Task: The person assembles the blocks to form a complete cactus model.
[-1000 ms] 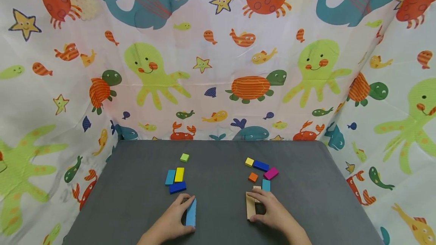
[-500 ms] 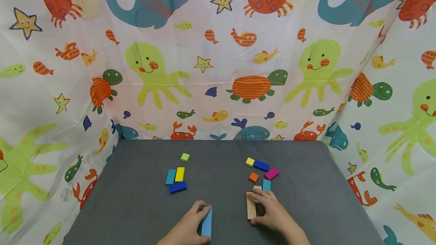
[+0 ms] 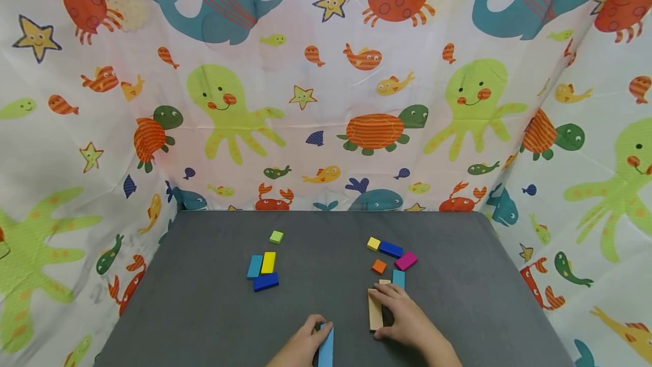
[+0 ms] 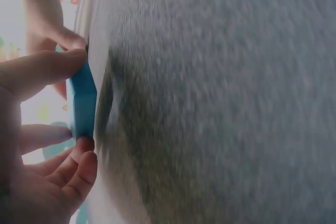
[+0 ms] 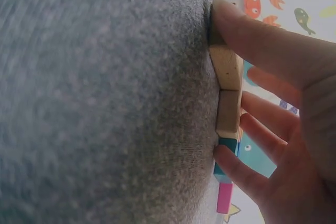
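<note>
In the head view my left hand (image 3: 300,349) pinches a long light blue block (image 3: 326,347) low in the frame, thumb at one end and fingers at the other. The left wrist view shows this block (image 4: 83,100) close over the grey surface. To the right, my right hand (image 3: 407,319) holds a long plain wooden block (image 3: 375,310) on the table, with the thumb at its near end and fingertips around its far end. Another wooden block (image 3: 384,281), partly hidden by the fingers, lies just beyond. A teal block (image 3: 399,279) is beside that one.
Farther back on the right lie an orange block (image 3: 378,266), a yellow one (image 3: 373,243), a dark blue block (image 3: 391,250) and a magenta block (image 3: 406,261). Several coloured blocks, among them a blue block (image 3: 266,282), lie at left. A sea-animal curtain (image 3: 316,72) surrounds the grey table (image 3: 214,310).
My left hand has carried the light blue block rightward and toward the near edge, closer to the wooden block. My right hand stays in place on the wooden block.
</note>
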